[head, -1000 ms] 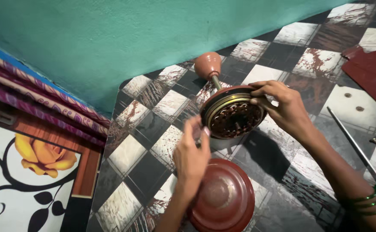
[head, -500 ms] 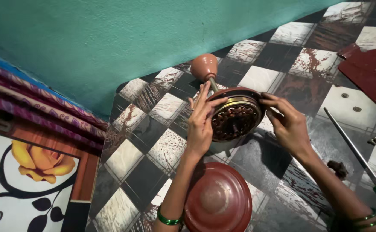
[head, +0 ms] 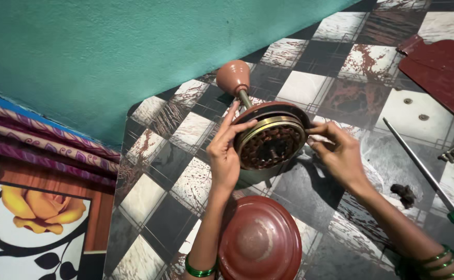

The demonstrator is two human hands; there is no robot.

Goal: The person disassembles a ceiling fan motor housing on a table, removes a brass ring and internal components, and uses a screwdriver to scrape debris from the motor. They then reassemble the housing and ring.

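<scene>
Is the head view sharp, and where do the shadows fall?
Head view: sharp, no blur; both hands, left and right, grip the fan motor, which throws a dark shadow onto the tiled floor beneath; soft sheen on the red dome cover.

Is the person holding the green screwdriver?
No, the green-handled screwdriver lies on the floor at the right, while the left hand and right hand both hold the round fan motor.
</scene>
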